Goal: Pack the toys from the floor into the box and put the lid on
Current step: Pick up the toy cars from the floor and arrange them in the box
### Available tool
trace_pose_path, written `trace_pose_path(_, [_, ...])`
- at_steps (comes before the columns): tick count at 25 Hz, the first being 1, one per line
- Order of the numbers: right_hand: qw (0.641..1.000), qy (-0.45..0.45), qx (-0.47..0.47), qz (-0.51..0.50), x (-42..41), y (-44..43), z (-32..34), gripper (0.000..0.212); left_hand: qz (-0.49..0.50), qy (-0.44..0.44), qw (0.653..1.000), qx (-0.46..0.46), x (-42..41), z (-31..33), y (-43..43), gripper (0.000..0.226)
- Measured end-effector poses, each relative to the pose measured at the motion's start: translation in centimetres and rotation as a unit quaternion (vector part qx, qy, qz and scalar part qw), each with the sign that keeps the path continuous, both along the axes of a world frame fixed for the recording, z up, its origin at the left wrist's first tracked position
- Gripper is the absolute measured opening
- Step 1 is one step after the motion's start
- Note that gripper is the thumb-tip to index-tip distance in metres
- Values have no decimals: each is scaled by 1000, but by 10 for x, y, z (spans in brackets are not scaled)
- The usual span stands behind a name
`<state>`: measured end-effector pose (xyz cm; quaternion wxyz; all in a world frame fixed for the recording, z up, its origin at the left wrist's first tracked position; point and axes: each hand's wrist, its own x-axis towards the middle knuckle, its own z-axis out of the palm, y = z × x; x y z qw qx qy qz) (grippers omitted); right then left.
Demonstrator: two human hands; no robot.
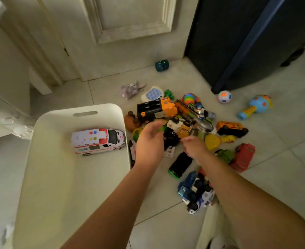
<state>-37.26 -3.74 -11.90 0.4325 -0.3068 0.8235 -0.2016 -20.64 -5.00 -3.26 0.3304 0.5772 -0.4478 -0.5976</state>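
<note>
Toys [166, 109] lie in a heap on the floor [283, 159] just past both grips, and the white box [108, 116] sits right beside the left grip [149, 142], with a white ambulance [98, 141] inside it. Left grip has its fingers curled round a small green toy [158, 129], next to a black and yellow robot toy [176, 131] that sits between the two grips. Right grip [194, 145] is curled up right by the robot toy, but it is too blurry to tell if it holds anything, and a black car [181, 163] lies just below it.
</note>
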Motion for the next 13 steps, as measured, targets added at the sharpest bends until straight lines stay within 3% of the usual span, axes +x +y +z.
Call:
trace_pose_path(4, [989,111,73,69,8,33,-52,49,-86,-110,976,164,-29,-53,14,42])
trace_pose_path(6, [968,183,114,130,20,36,-65,74,-42,-105,967,230,-29,-73,21,41])
trace_pose_path(8, [939,235,162,192,34,35,-70,85,0,-118,959,259,-28,-85,25,47])
trace_pose_path(13, [918,284,171,219,50,46,-76,70,48,-111,937,326,-22,-109,28,51])
